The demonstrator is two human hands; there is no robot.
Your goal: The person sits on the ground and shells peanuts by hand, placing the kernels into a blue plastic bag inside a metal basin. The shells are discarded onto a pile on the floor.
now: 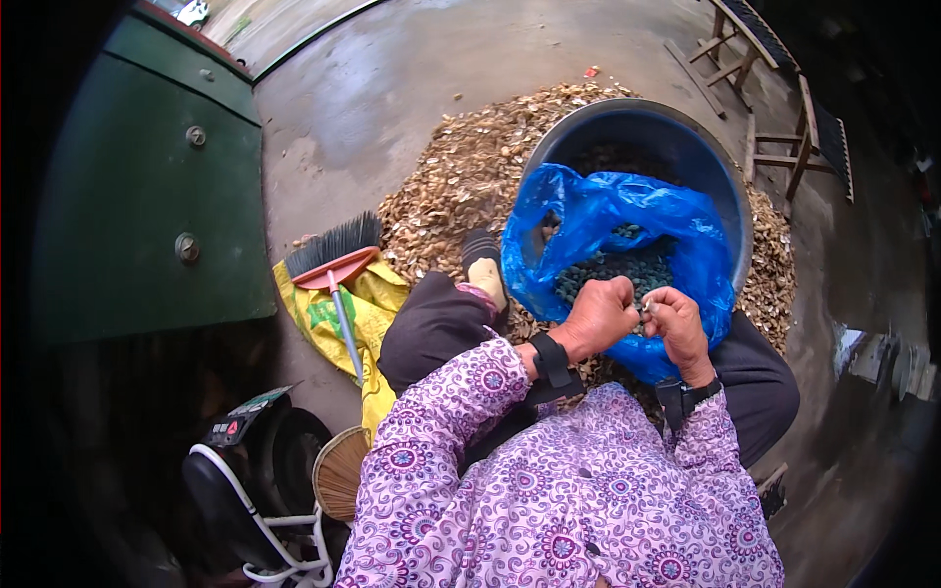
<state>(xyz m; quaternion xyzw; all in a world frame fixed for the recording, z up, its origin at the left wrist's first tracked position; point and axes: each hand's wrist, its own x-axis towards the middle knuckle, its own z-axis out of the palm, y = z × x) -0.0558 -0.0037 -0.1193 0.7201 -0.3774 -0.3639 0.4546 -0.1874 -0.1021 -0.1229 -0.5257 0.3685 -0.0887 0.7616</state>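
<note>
My left hand (601, 318) is closed, thumb and fingers pressed together, over the near side of a blue plastic bag (578, 201). Beside it my right hand (678, 328) pinches a small pale piece (646, 306), possibly a bit of peanut shell; the fingertips nearly touch. Anything inside the left fingers is hidden. Many small kernels (627, 269), tinted by the blue plastic, lie in the open bag. The bag rests against and partly in a large metal basin (733, 181), which holds more dark contents at its far side.
A wide heap of peanut shells (470, 157) surrounds the basin. To the left, a broom (338, 265) lies on a yellow sack (363, 318). A green metal door (127, 196) stands farther left, wooden racks (804, 137) at the far right. A white-framed seat (284, 529) is at the lower left.
</note>
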